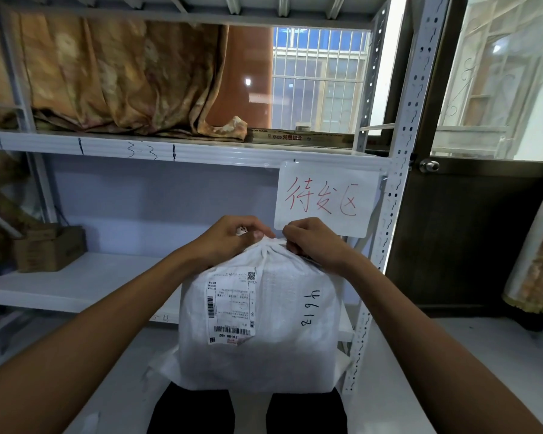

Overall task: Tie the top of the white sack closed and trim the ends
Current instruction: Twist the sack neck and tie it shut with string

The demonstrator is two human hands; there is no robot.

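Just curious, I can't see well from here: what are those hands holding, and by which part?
The white sack, at its gathered top: the left hand grips the bunched neck, and the right hand pinches the fabric just beside it.

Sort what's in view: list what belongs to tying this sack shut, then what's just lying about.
In the job: white sack; its gathered top; left hand and right hand, both gripping that top.

Lying about: cardboard box; handwritten sign; brown cloth on the upper shelf; door knob.

Dim indoors; daylight from window (pixel 318 76) (edges warped).
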